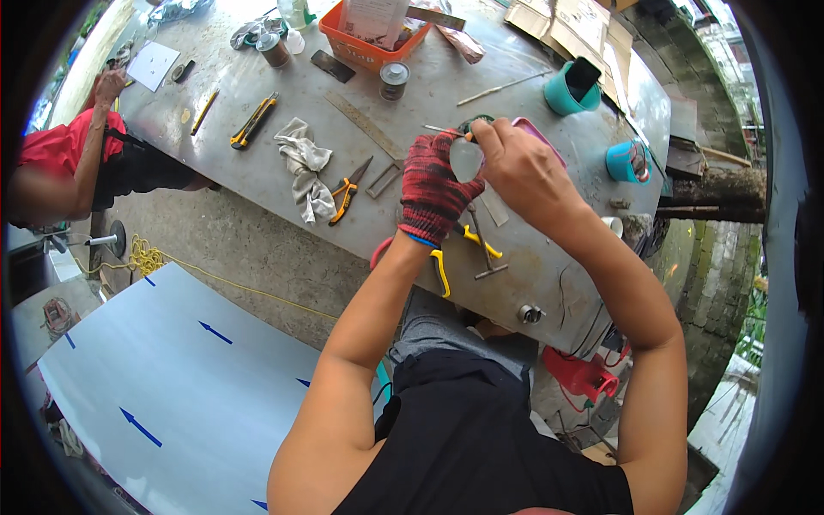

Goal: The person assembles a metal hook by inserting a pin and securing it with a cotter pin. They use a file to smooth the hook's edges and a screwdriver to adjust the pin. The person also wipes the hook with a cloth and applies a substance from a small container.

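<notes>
My left hand (pixel 433 184), in a red and black knit glove, is closed around a small whitish, translucent, rounded piece (pixel 466 160). Close against it, my bare right hand (pixel 522 163) pinches a thin metal rod (pixel 444 130) with a bit of orange at its end; the fingers hide the rest of it. Below the hands on the metal table (pixel 257 180) lie yellow-handled pliers (pixel 440 273) and a T-shaped metal tool (pixel 486 245), partly covered by my glove. Left of the glove are orange-handled long-nose pliers (pixel 350 193) and a crumpled rag (pixel 305 167).
An orange basket (pixel 369 53), a can (pixel 394 80), a metal square (pixel 365 124), a utility knife (pixel 255 120) and teal (pixel 562 101) and blue (pixel 620 163) containers stand or lie around. A person in red (pixel 64 167) sits at the left. A light-blue sheet (pixel 189 369) spreads lower left.
</notes>
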A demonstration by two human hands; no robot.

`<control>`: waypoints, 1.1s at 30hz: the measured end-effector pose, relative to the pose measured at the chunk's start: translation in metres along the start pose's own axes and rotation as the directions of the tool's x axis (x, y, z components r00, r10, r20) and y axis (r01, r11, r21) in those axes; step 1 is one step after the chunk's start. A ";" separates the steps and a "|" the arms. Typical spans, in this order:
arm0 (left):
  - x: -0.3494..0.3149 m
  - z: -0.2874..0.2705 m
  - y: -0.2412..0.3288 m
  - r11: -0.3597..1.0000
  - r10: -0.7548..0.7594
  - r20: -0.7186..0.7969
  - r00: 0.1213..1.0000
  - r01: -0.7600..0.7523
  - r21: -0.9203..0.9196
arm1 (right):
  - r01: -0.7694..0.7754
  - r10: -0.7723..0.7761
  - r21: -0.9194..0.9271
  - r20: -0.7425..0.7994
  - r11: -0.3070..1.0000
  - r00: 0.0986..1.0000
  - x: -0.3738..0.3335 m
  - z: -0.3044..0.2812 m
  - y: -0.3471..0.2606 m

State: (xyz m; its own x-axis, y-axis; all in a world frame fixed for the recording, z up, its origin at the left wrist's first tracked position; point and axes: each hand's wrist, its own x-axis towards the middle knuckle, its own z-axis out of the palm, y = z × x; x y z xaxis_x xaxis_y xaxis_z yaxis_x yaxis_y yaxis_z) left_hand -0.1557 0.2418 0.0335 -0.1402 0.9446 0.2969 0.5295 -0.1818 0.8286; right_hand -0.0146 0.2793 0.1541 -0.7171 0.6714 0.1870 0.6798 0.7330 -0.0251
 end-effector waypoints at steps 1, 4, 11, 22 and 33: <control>-0.017 -0.001 0.006 1.000 0.011 0.004 1.000 -0.011 -0.001 | 0.021 -0.024 -0.049 -0.056 0.999 0.998 -0.015 0.000 -0.011; -0.065 0.006 0.029 0.999 0.033 0.028 0.999 -0.033 -0.003 | -0.026 0.022 -0.188 -0.023 0.982 0.999 -0.059 -0.012 -0.040; -0.196 0.065 0.047 0.994 0.014 0.045 0.999 -0.008 -0.113 | -0.144 0.155 -0.276 0.019 0.950 0.988 -0.190 0.004 -0.087; -0.280 0.131 0.050 0.976 0.103 0.102 0.989 -0.081 -0.203 | -0.219 0.199 -0.441 -0.092 0.870 0.976 -0.304 0.040 -0.101; -0.277 0.140 0.033 0.935 0.062 0.136 0.989 -0.010 -0.355 | -0.311 0.306 -0.266 -0.062 0.912 0.950 -0.303 0.044 -0.110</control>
State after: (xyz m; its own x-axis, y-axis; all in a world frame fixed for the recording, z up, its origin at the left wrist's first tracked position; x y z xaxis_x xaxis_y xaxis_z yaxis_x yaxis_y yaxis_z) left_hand 0.0177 0.0121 -0.0875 0.0076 0.9598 0.2805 0.1991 -0.2764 0.9402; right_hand 0.1215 0.0001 0.0569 -0.4639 0.8552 0.2313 0.8842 0.4308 0.1805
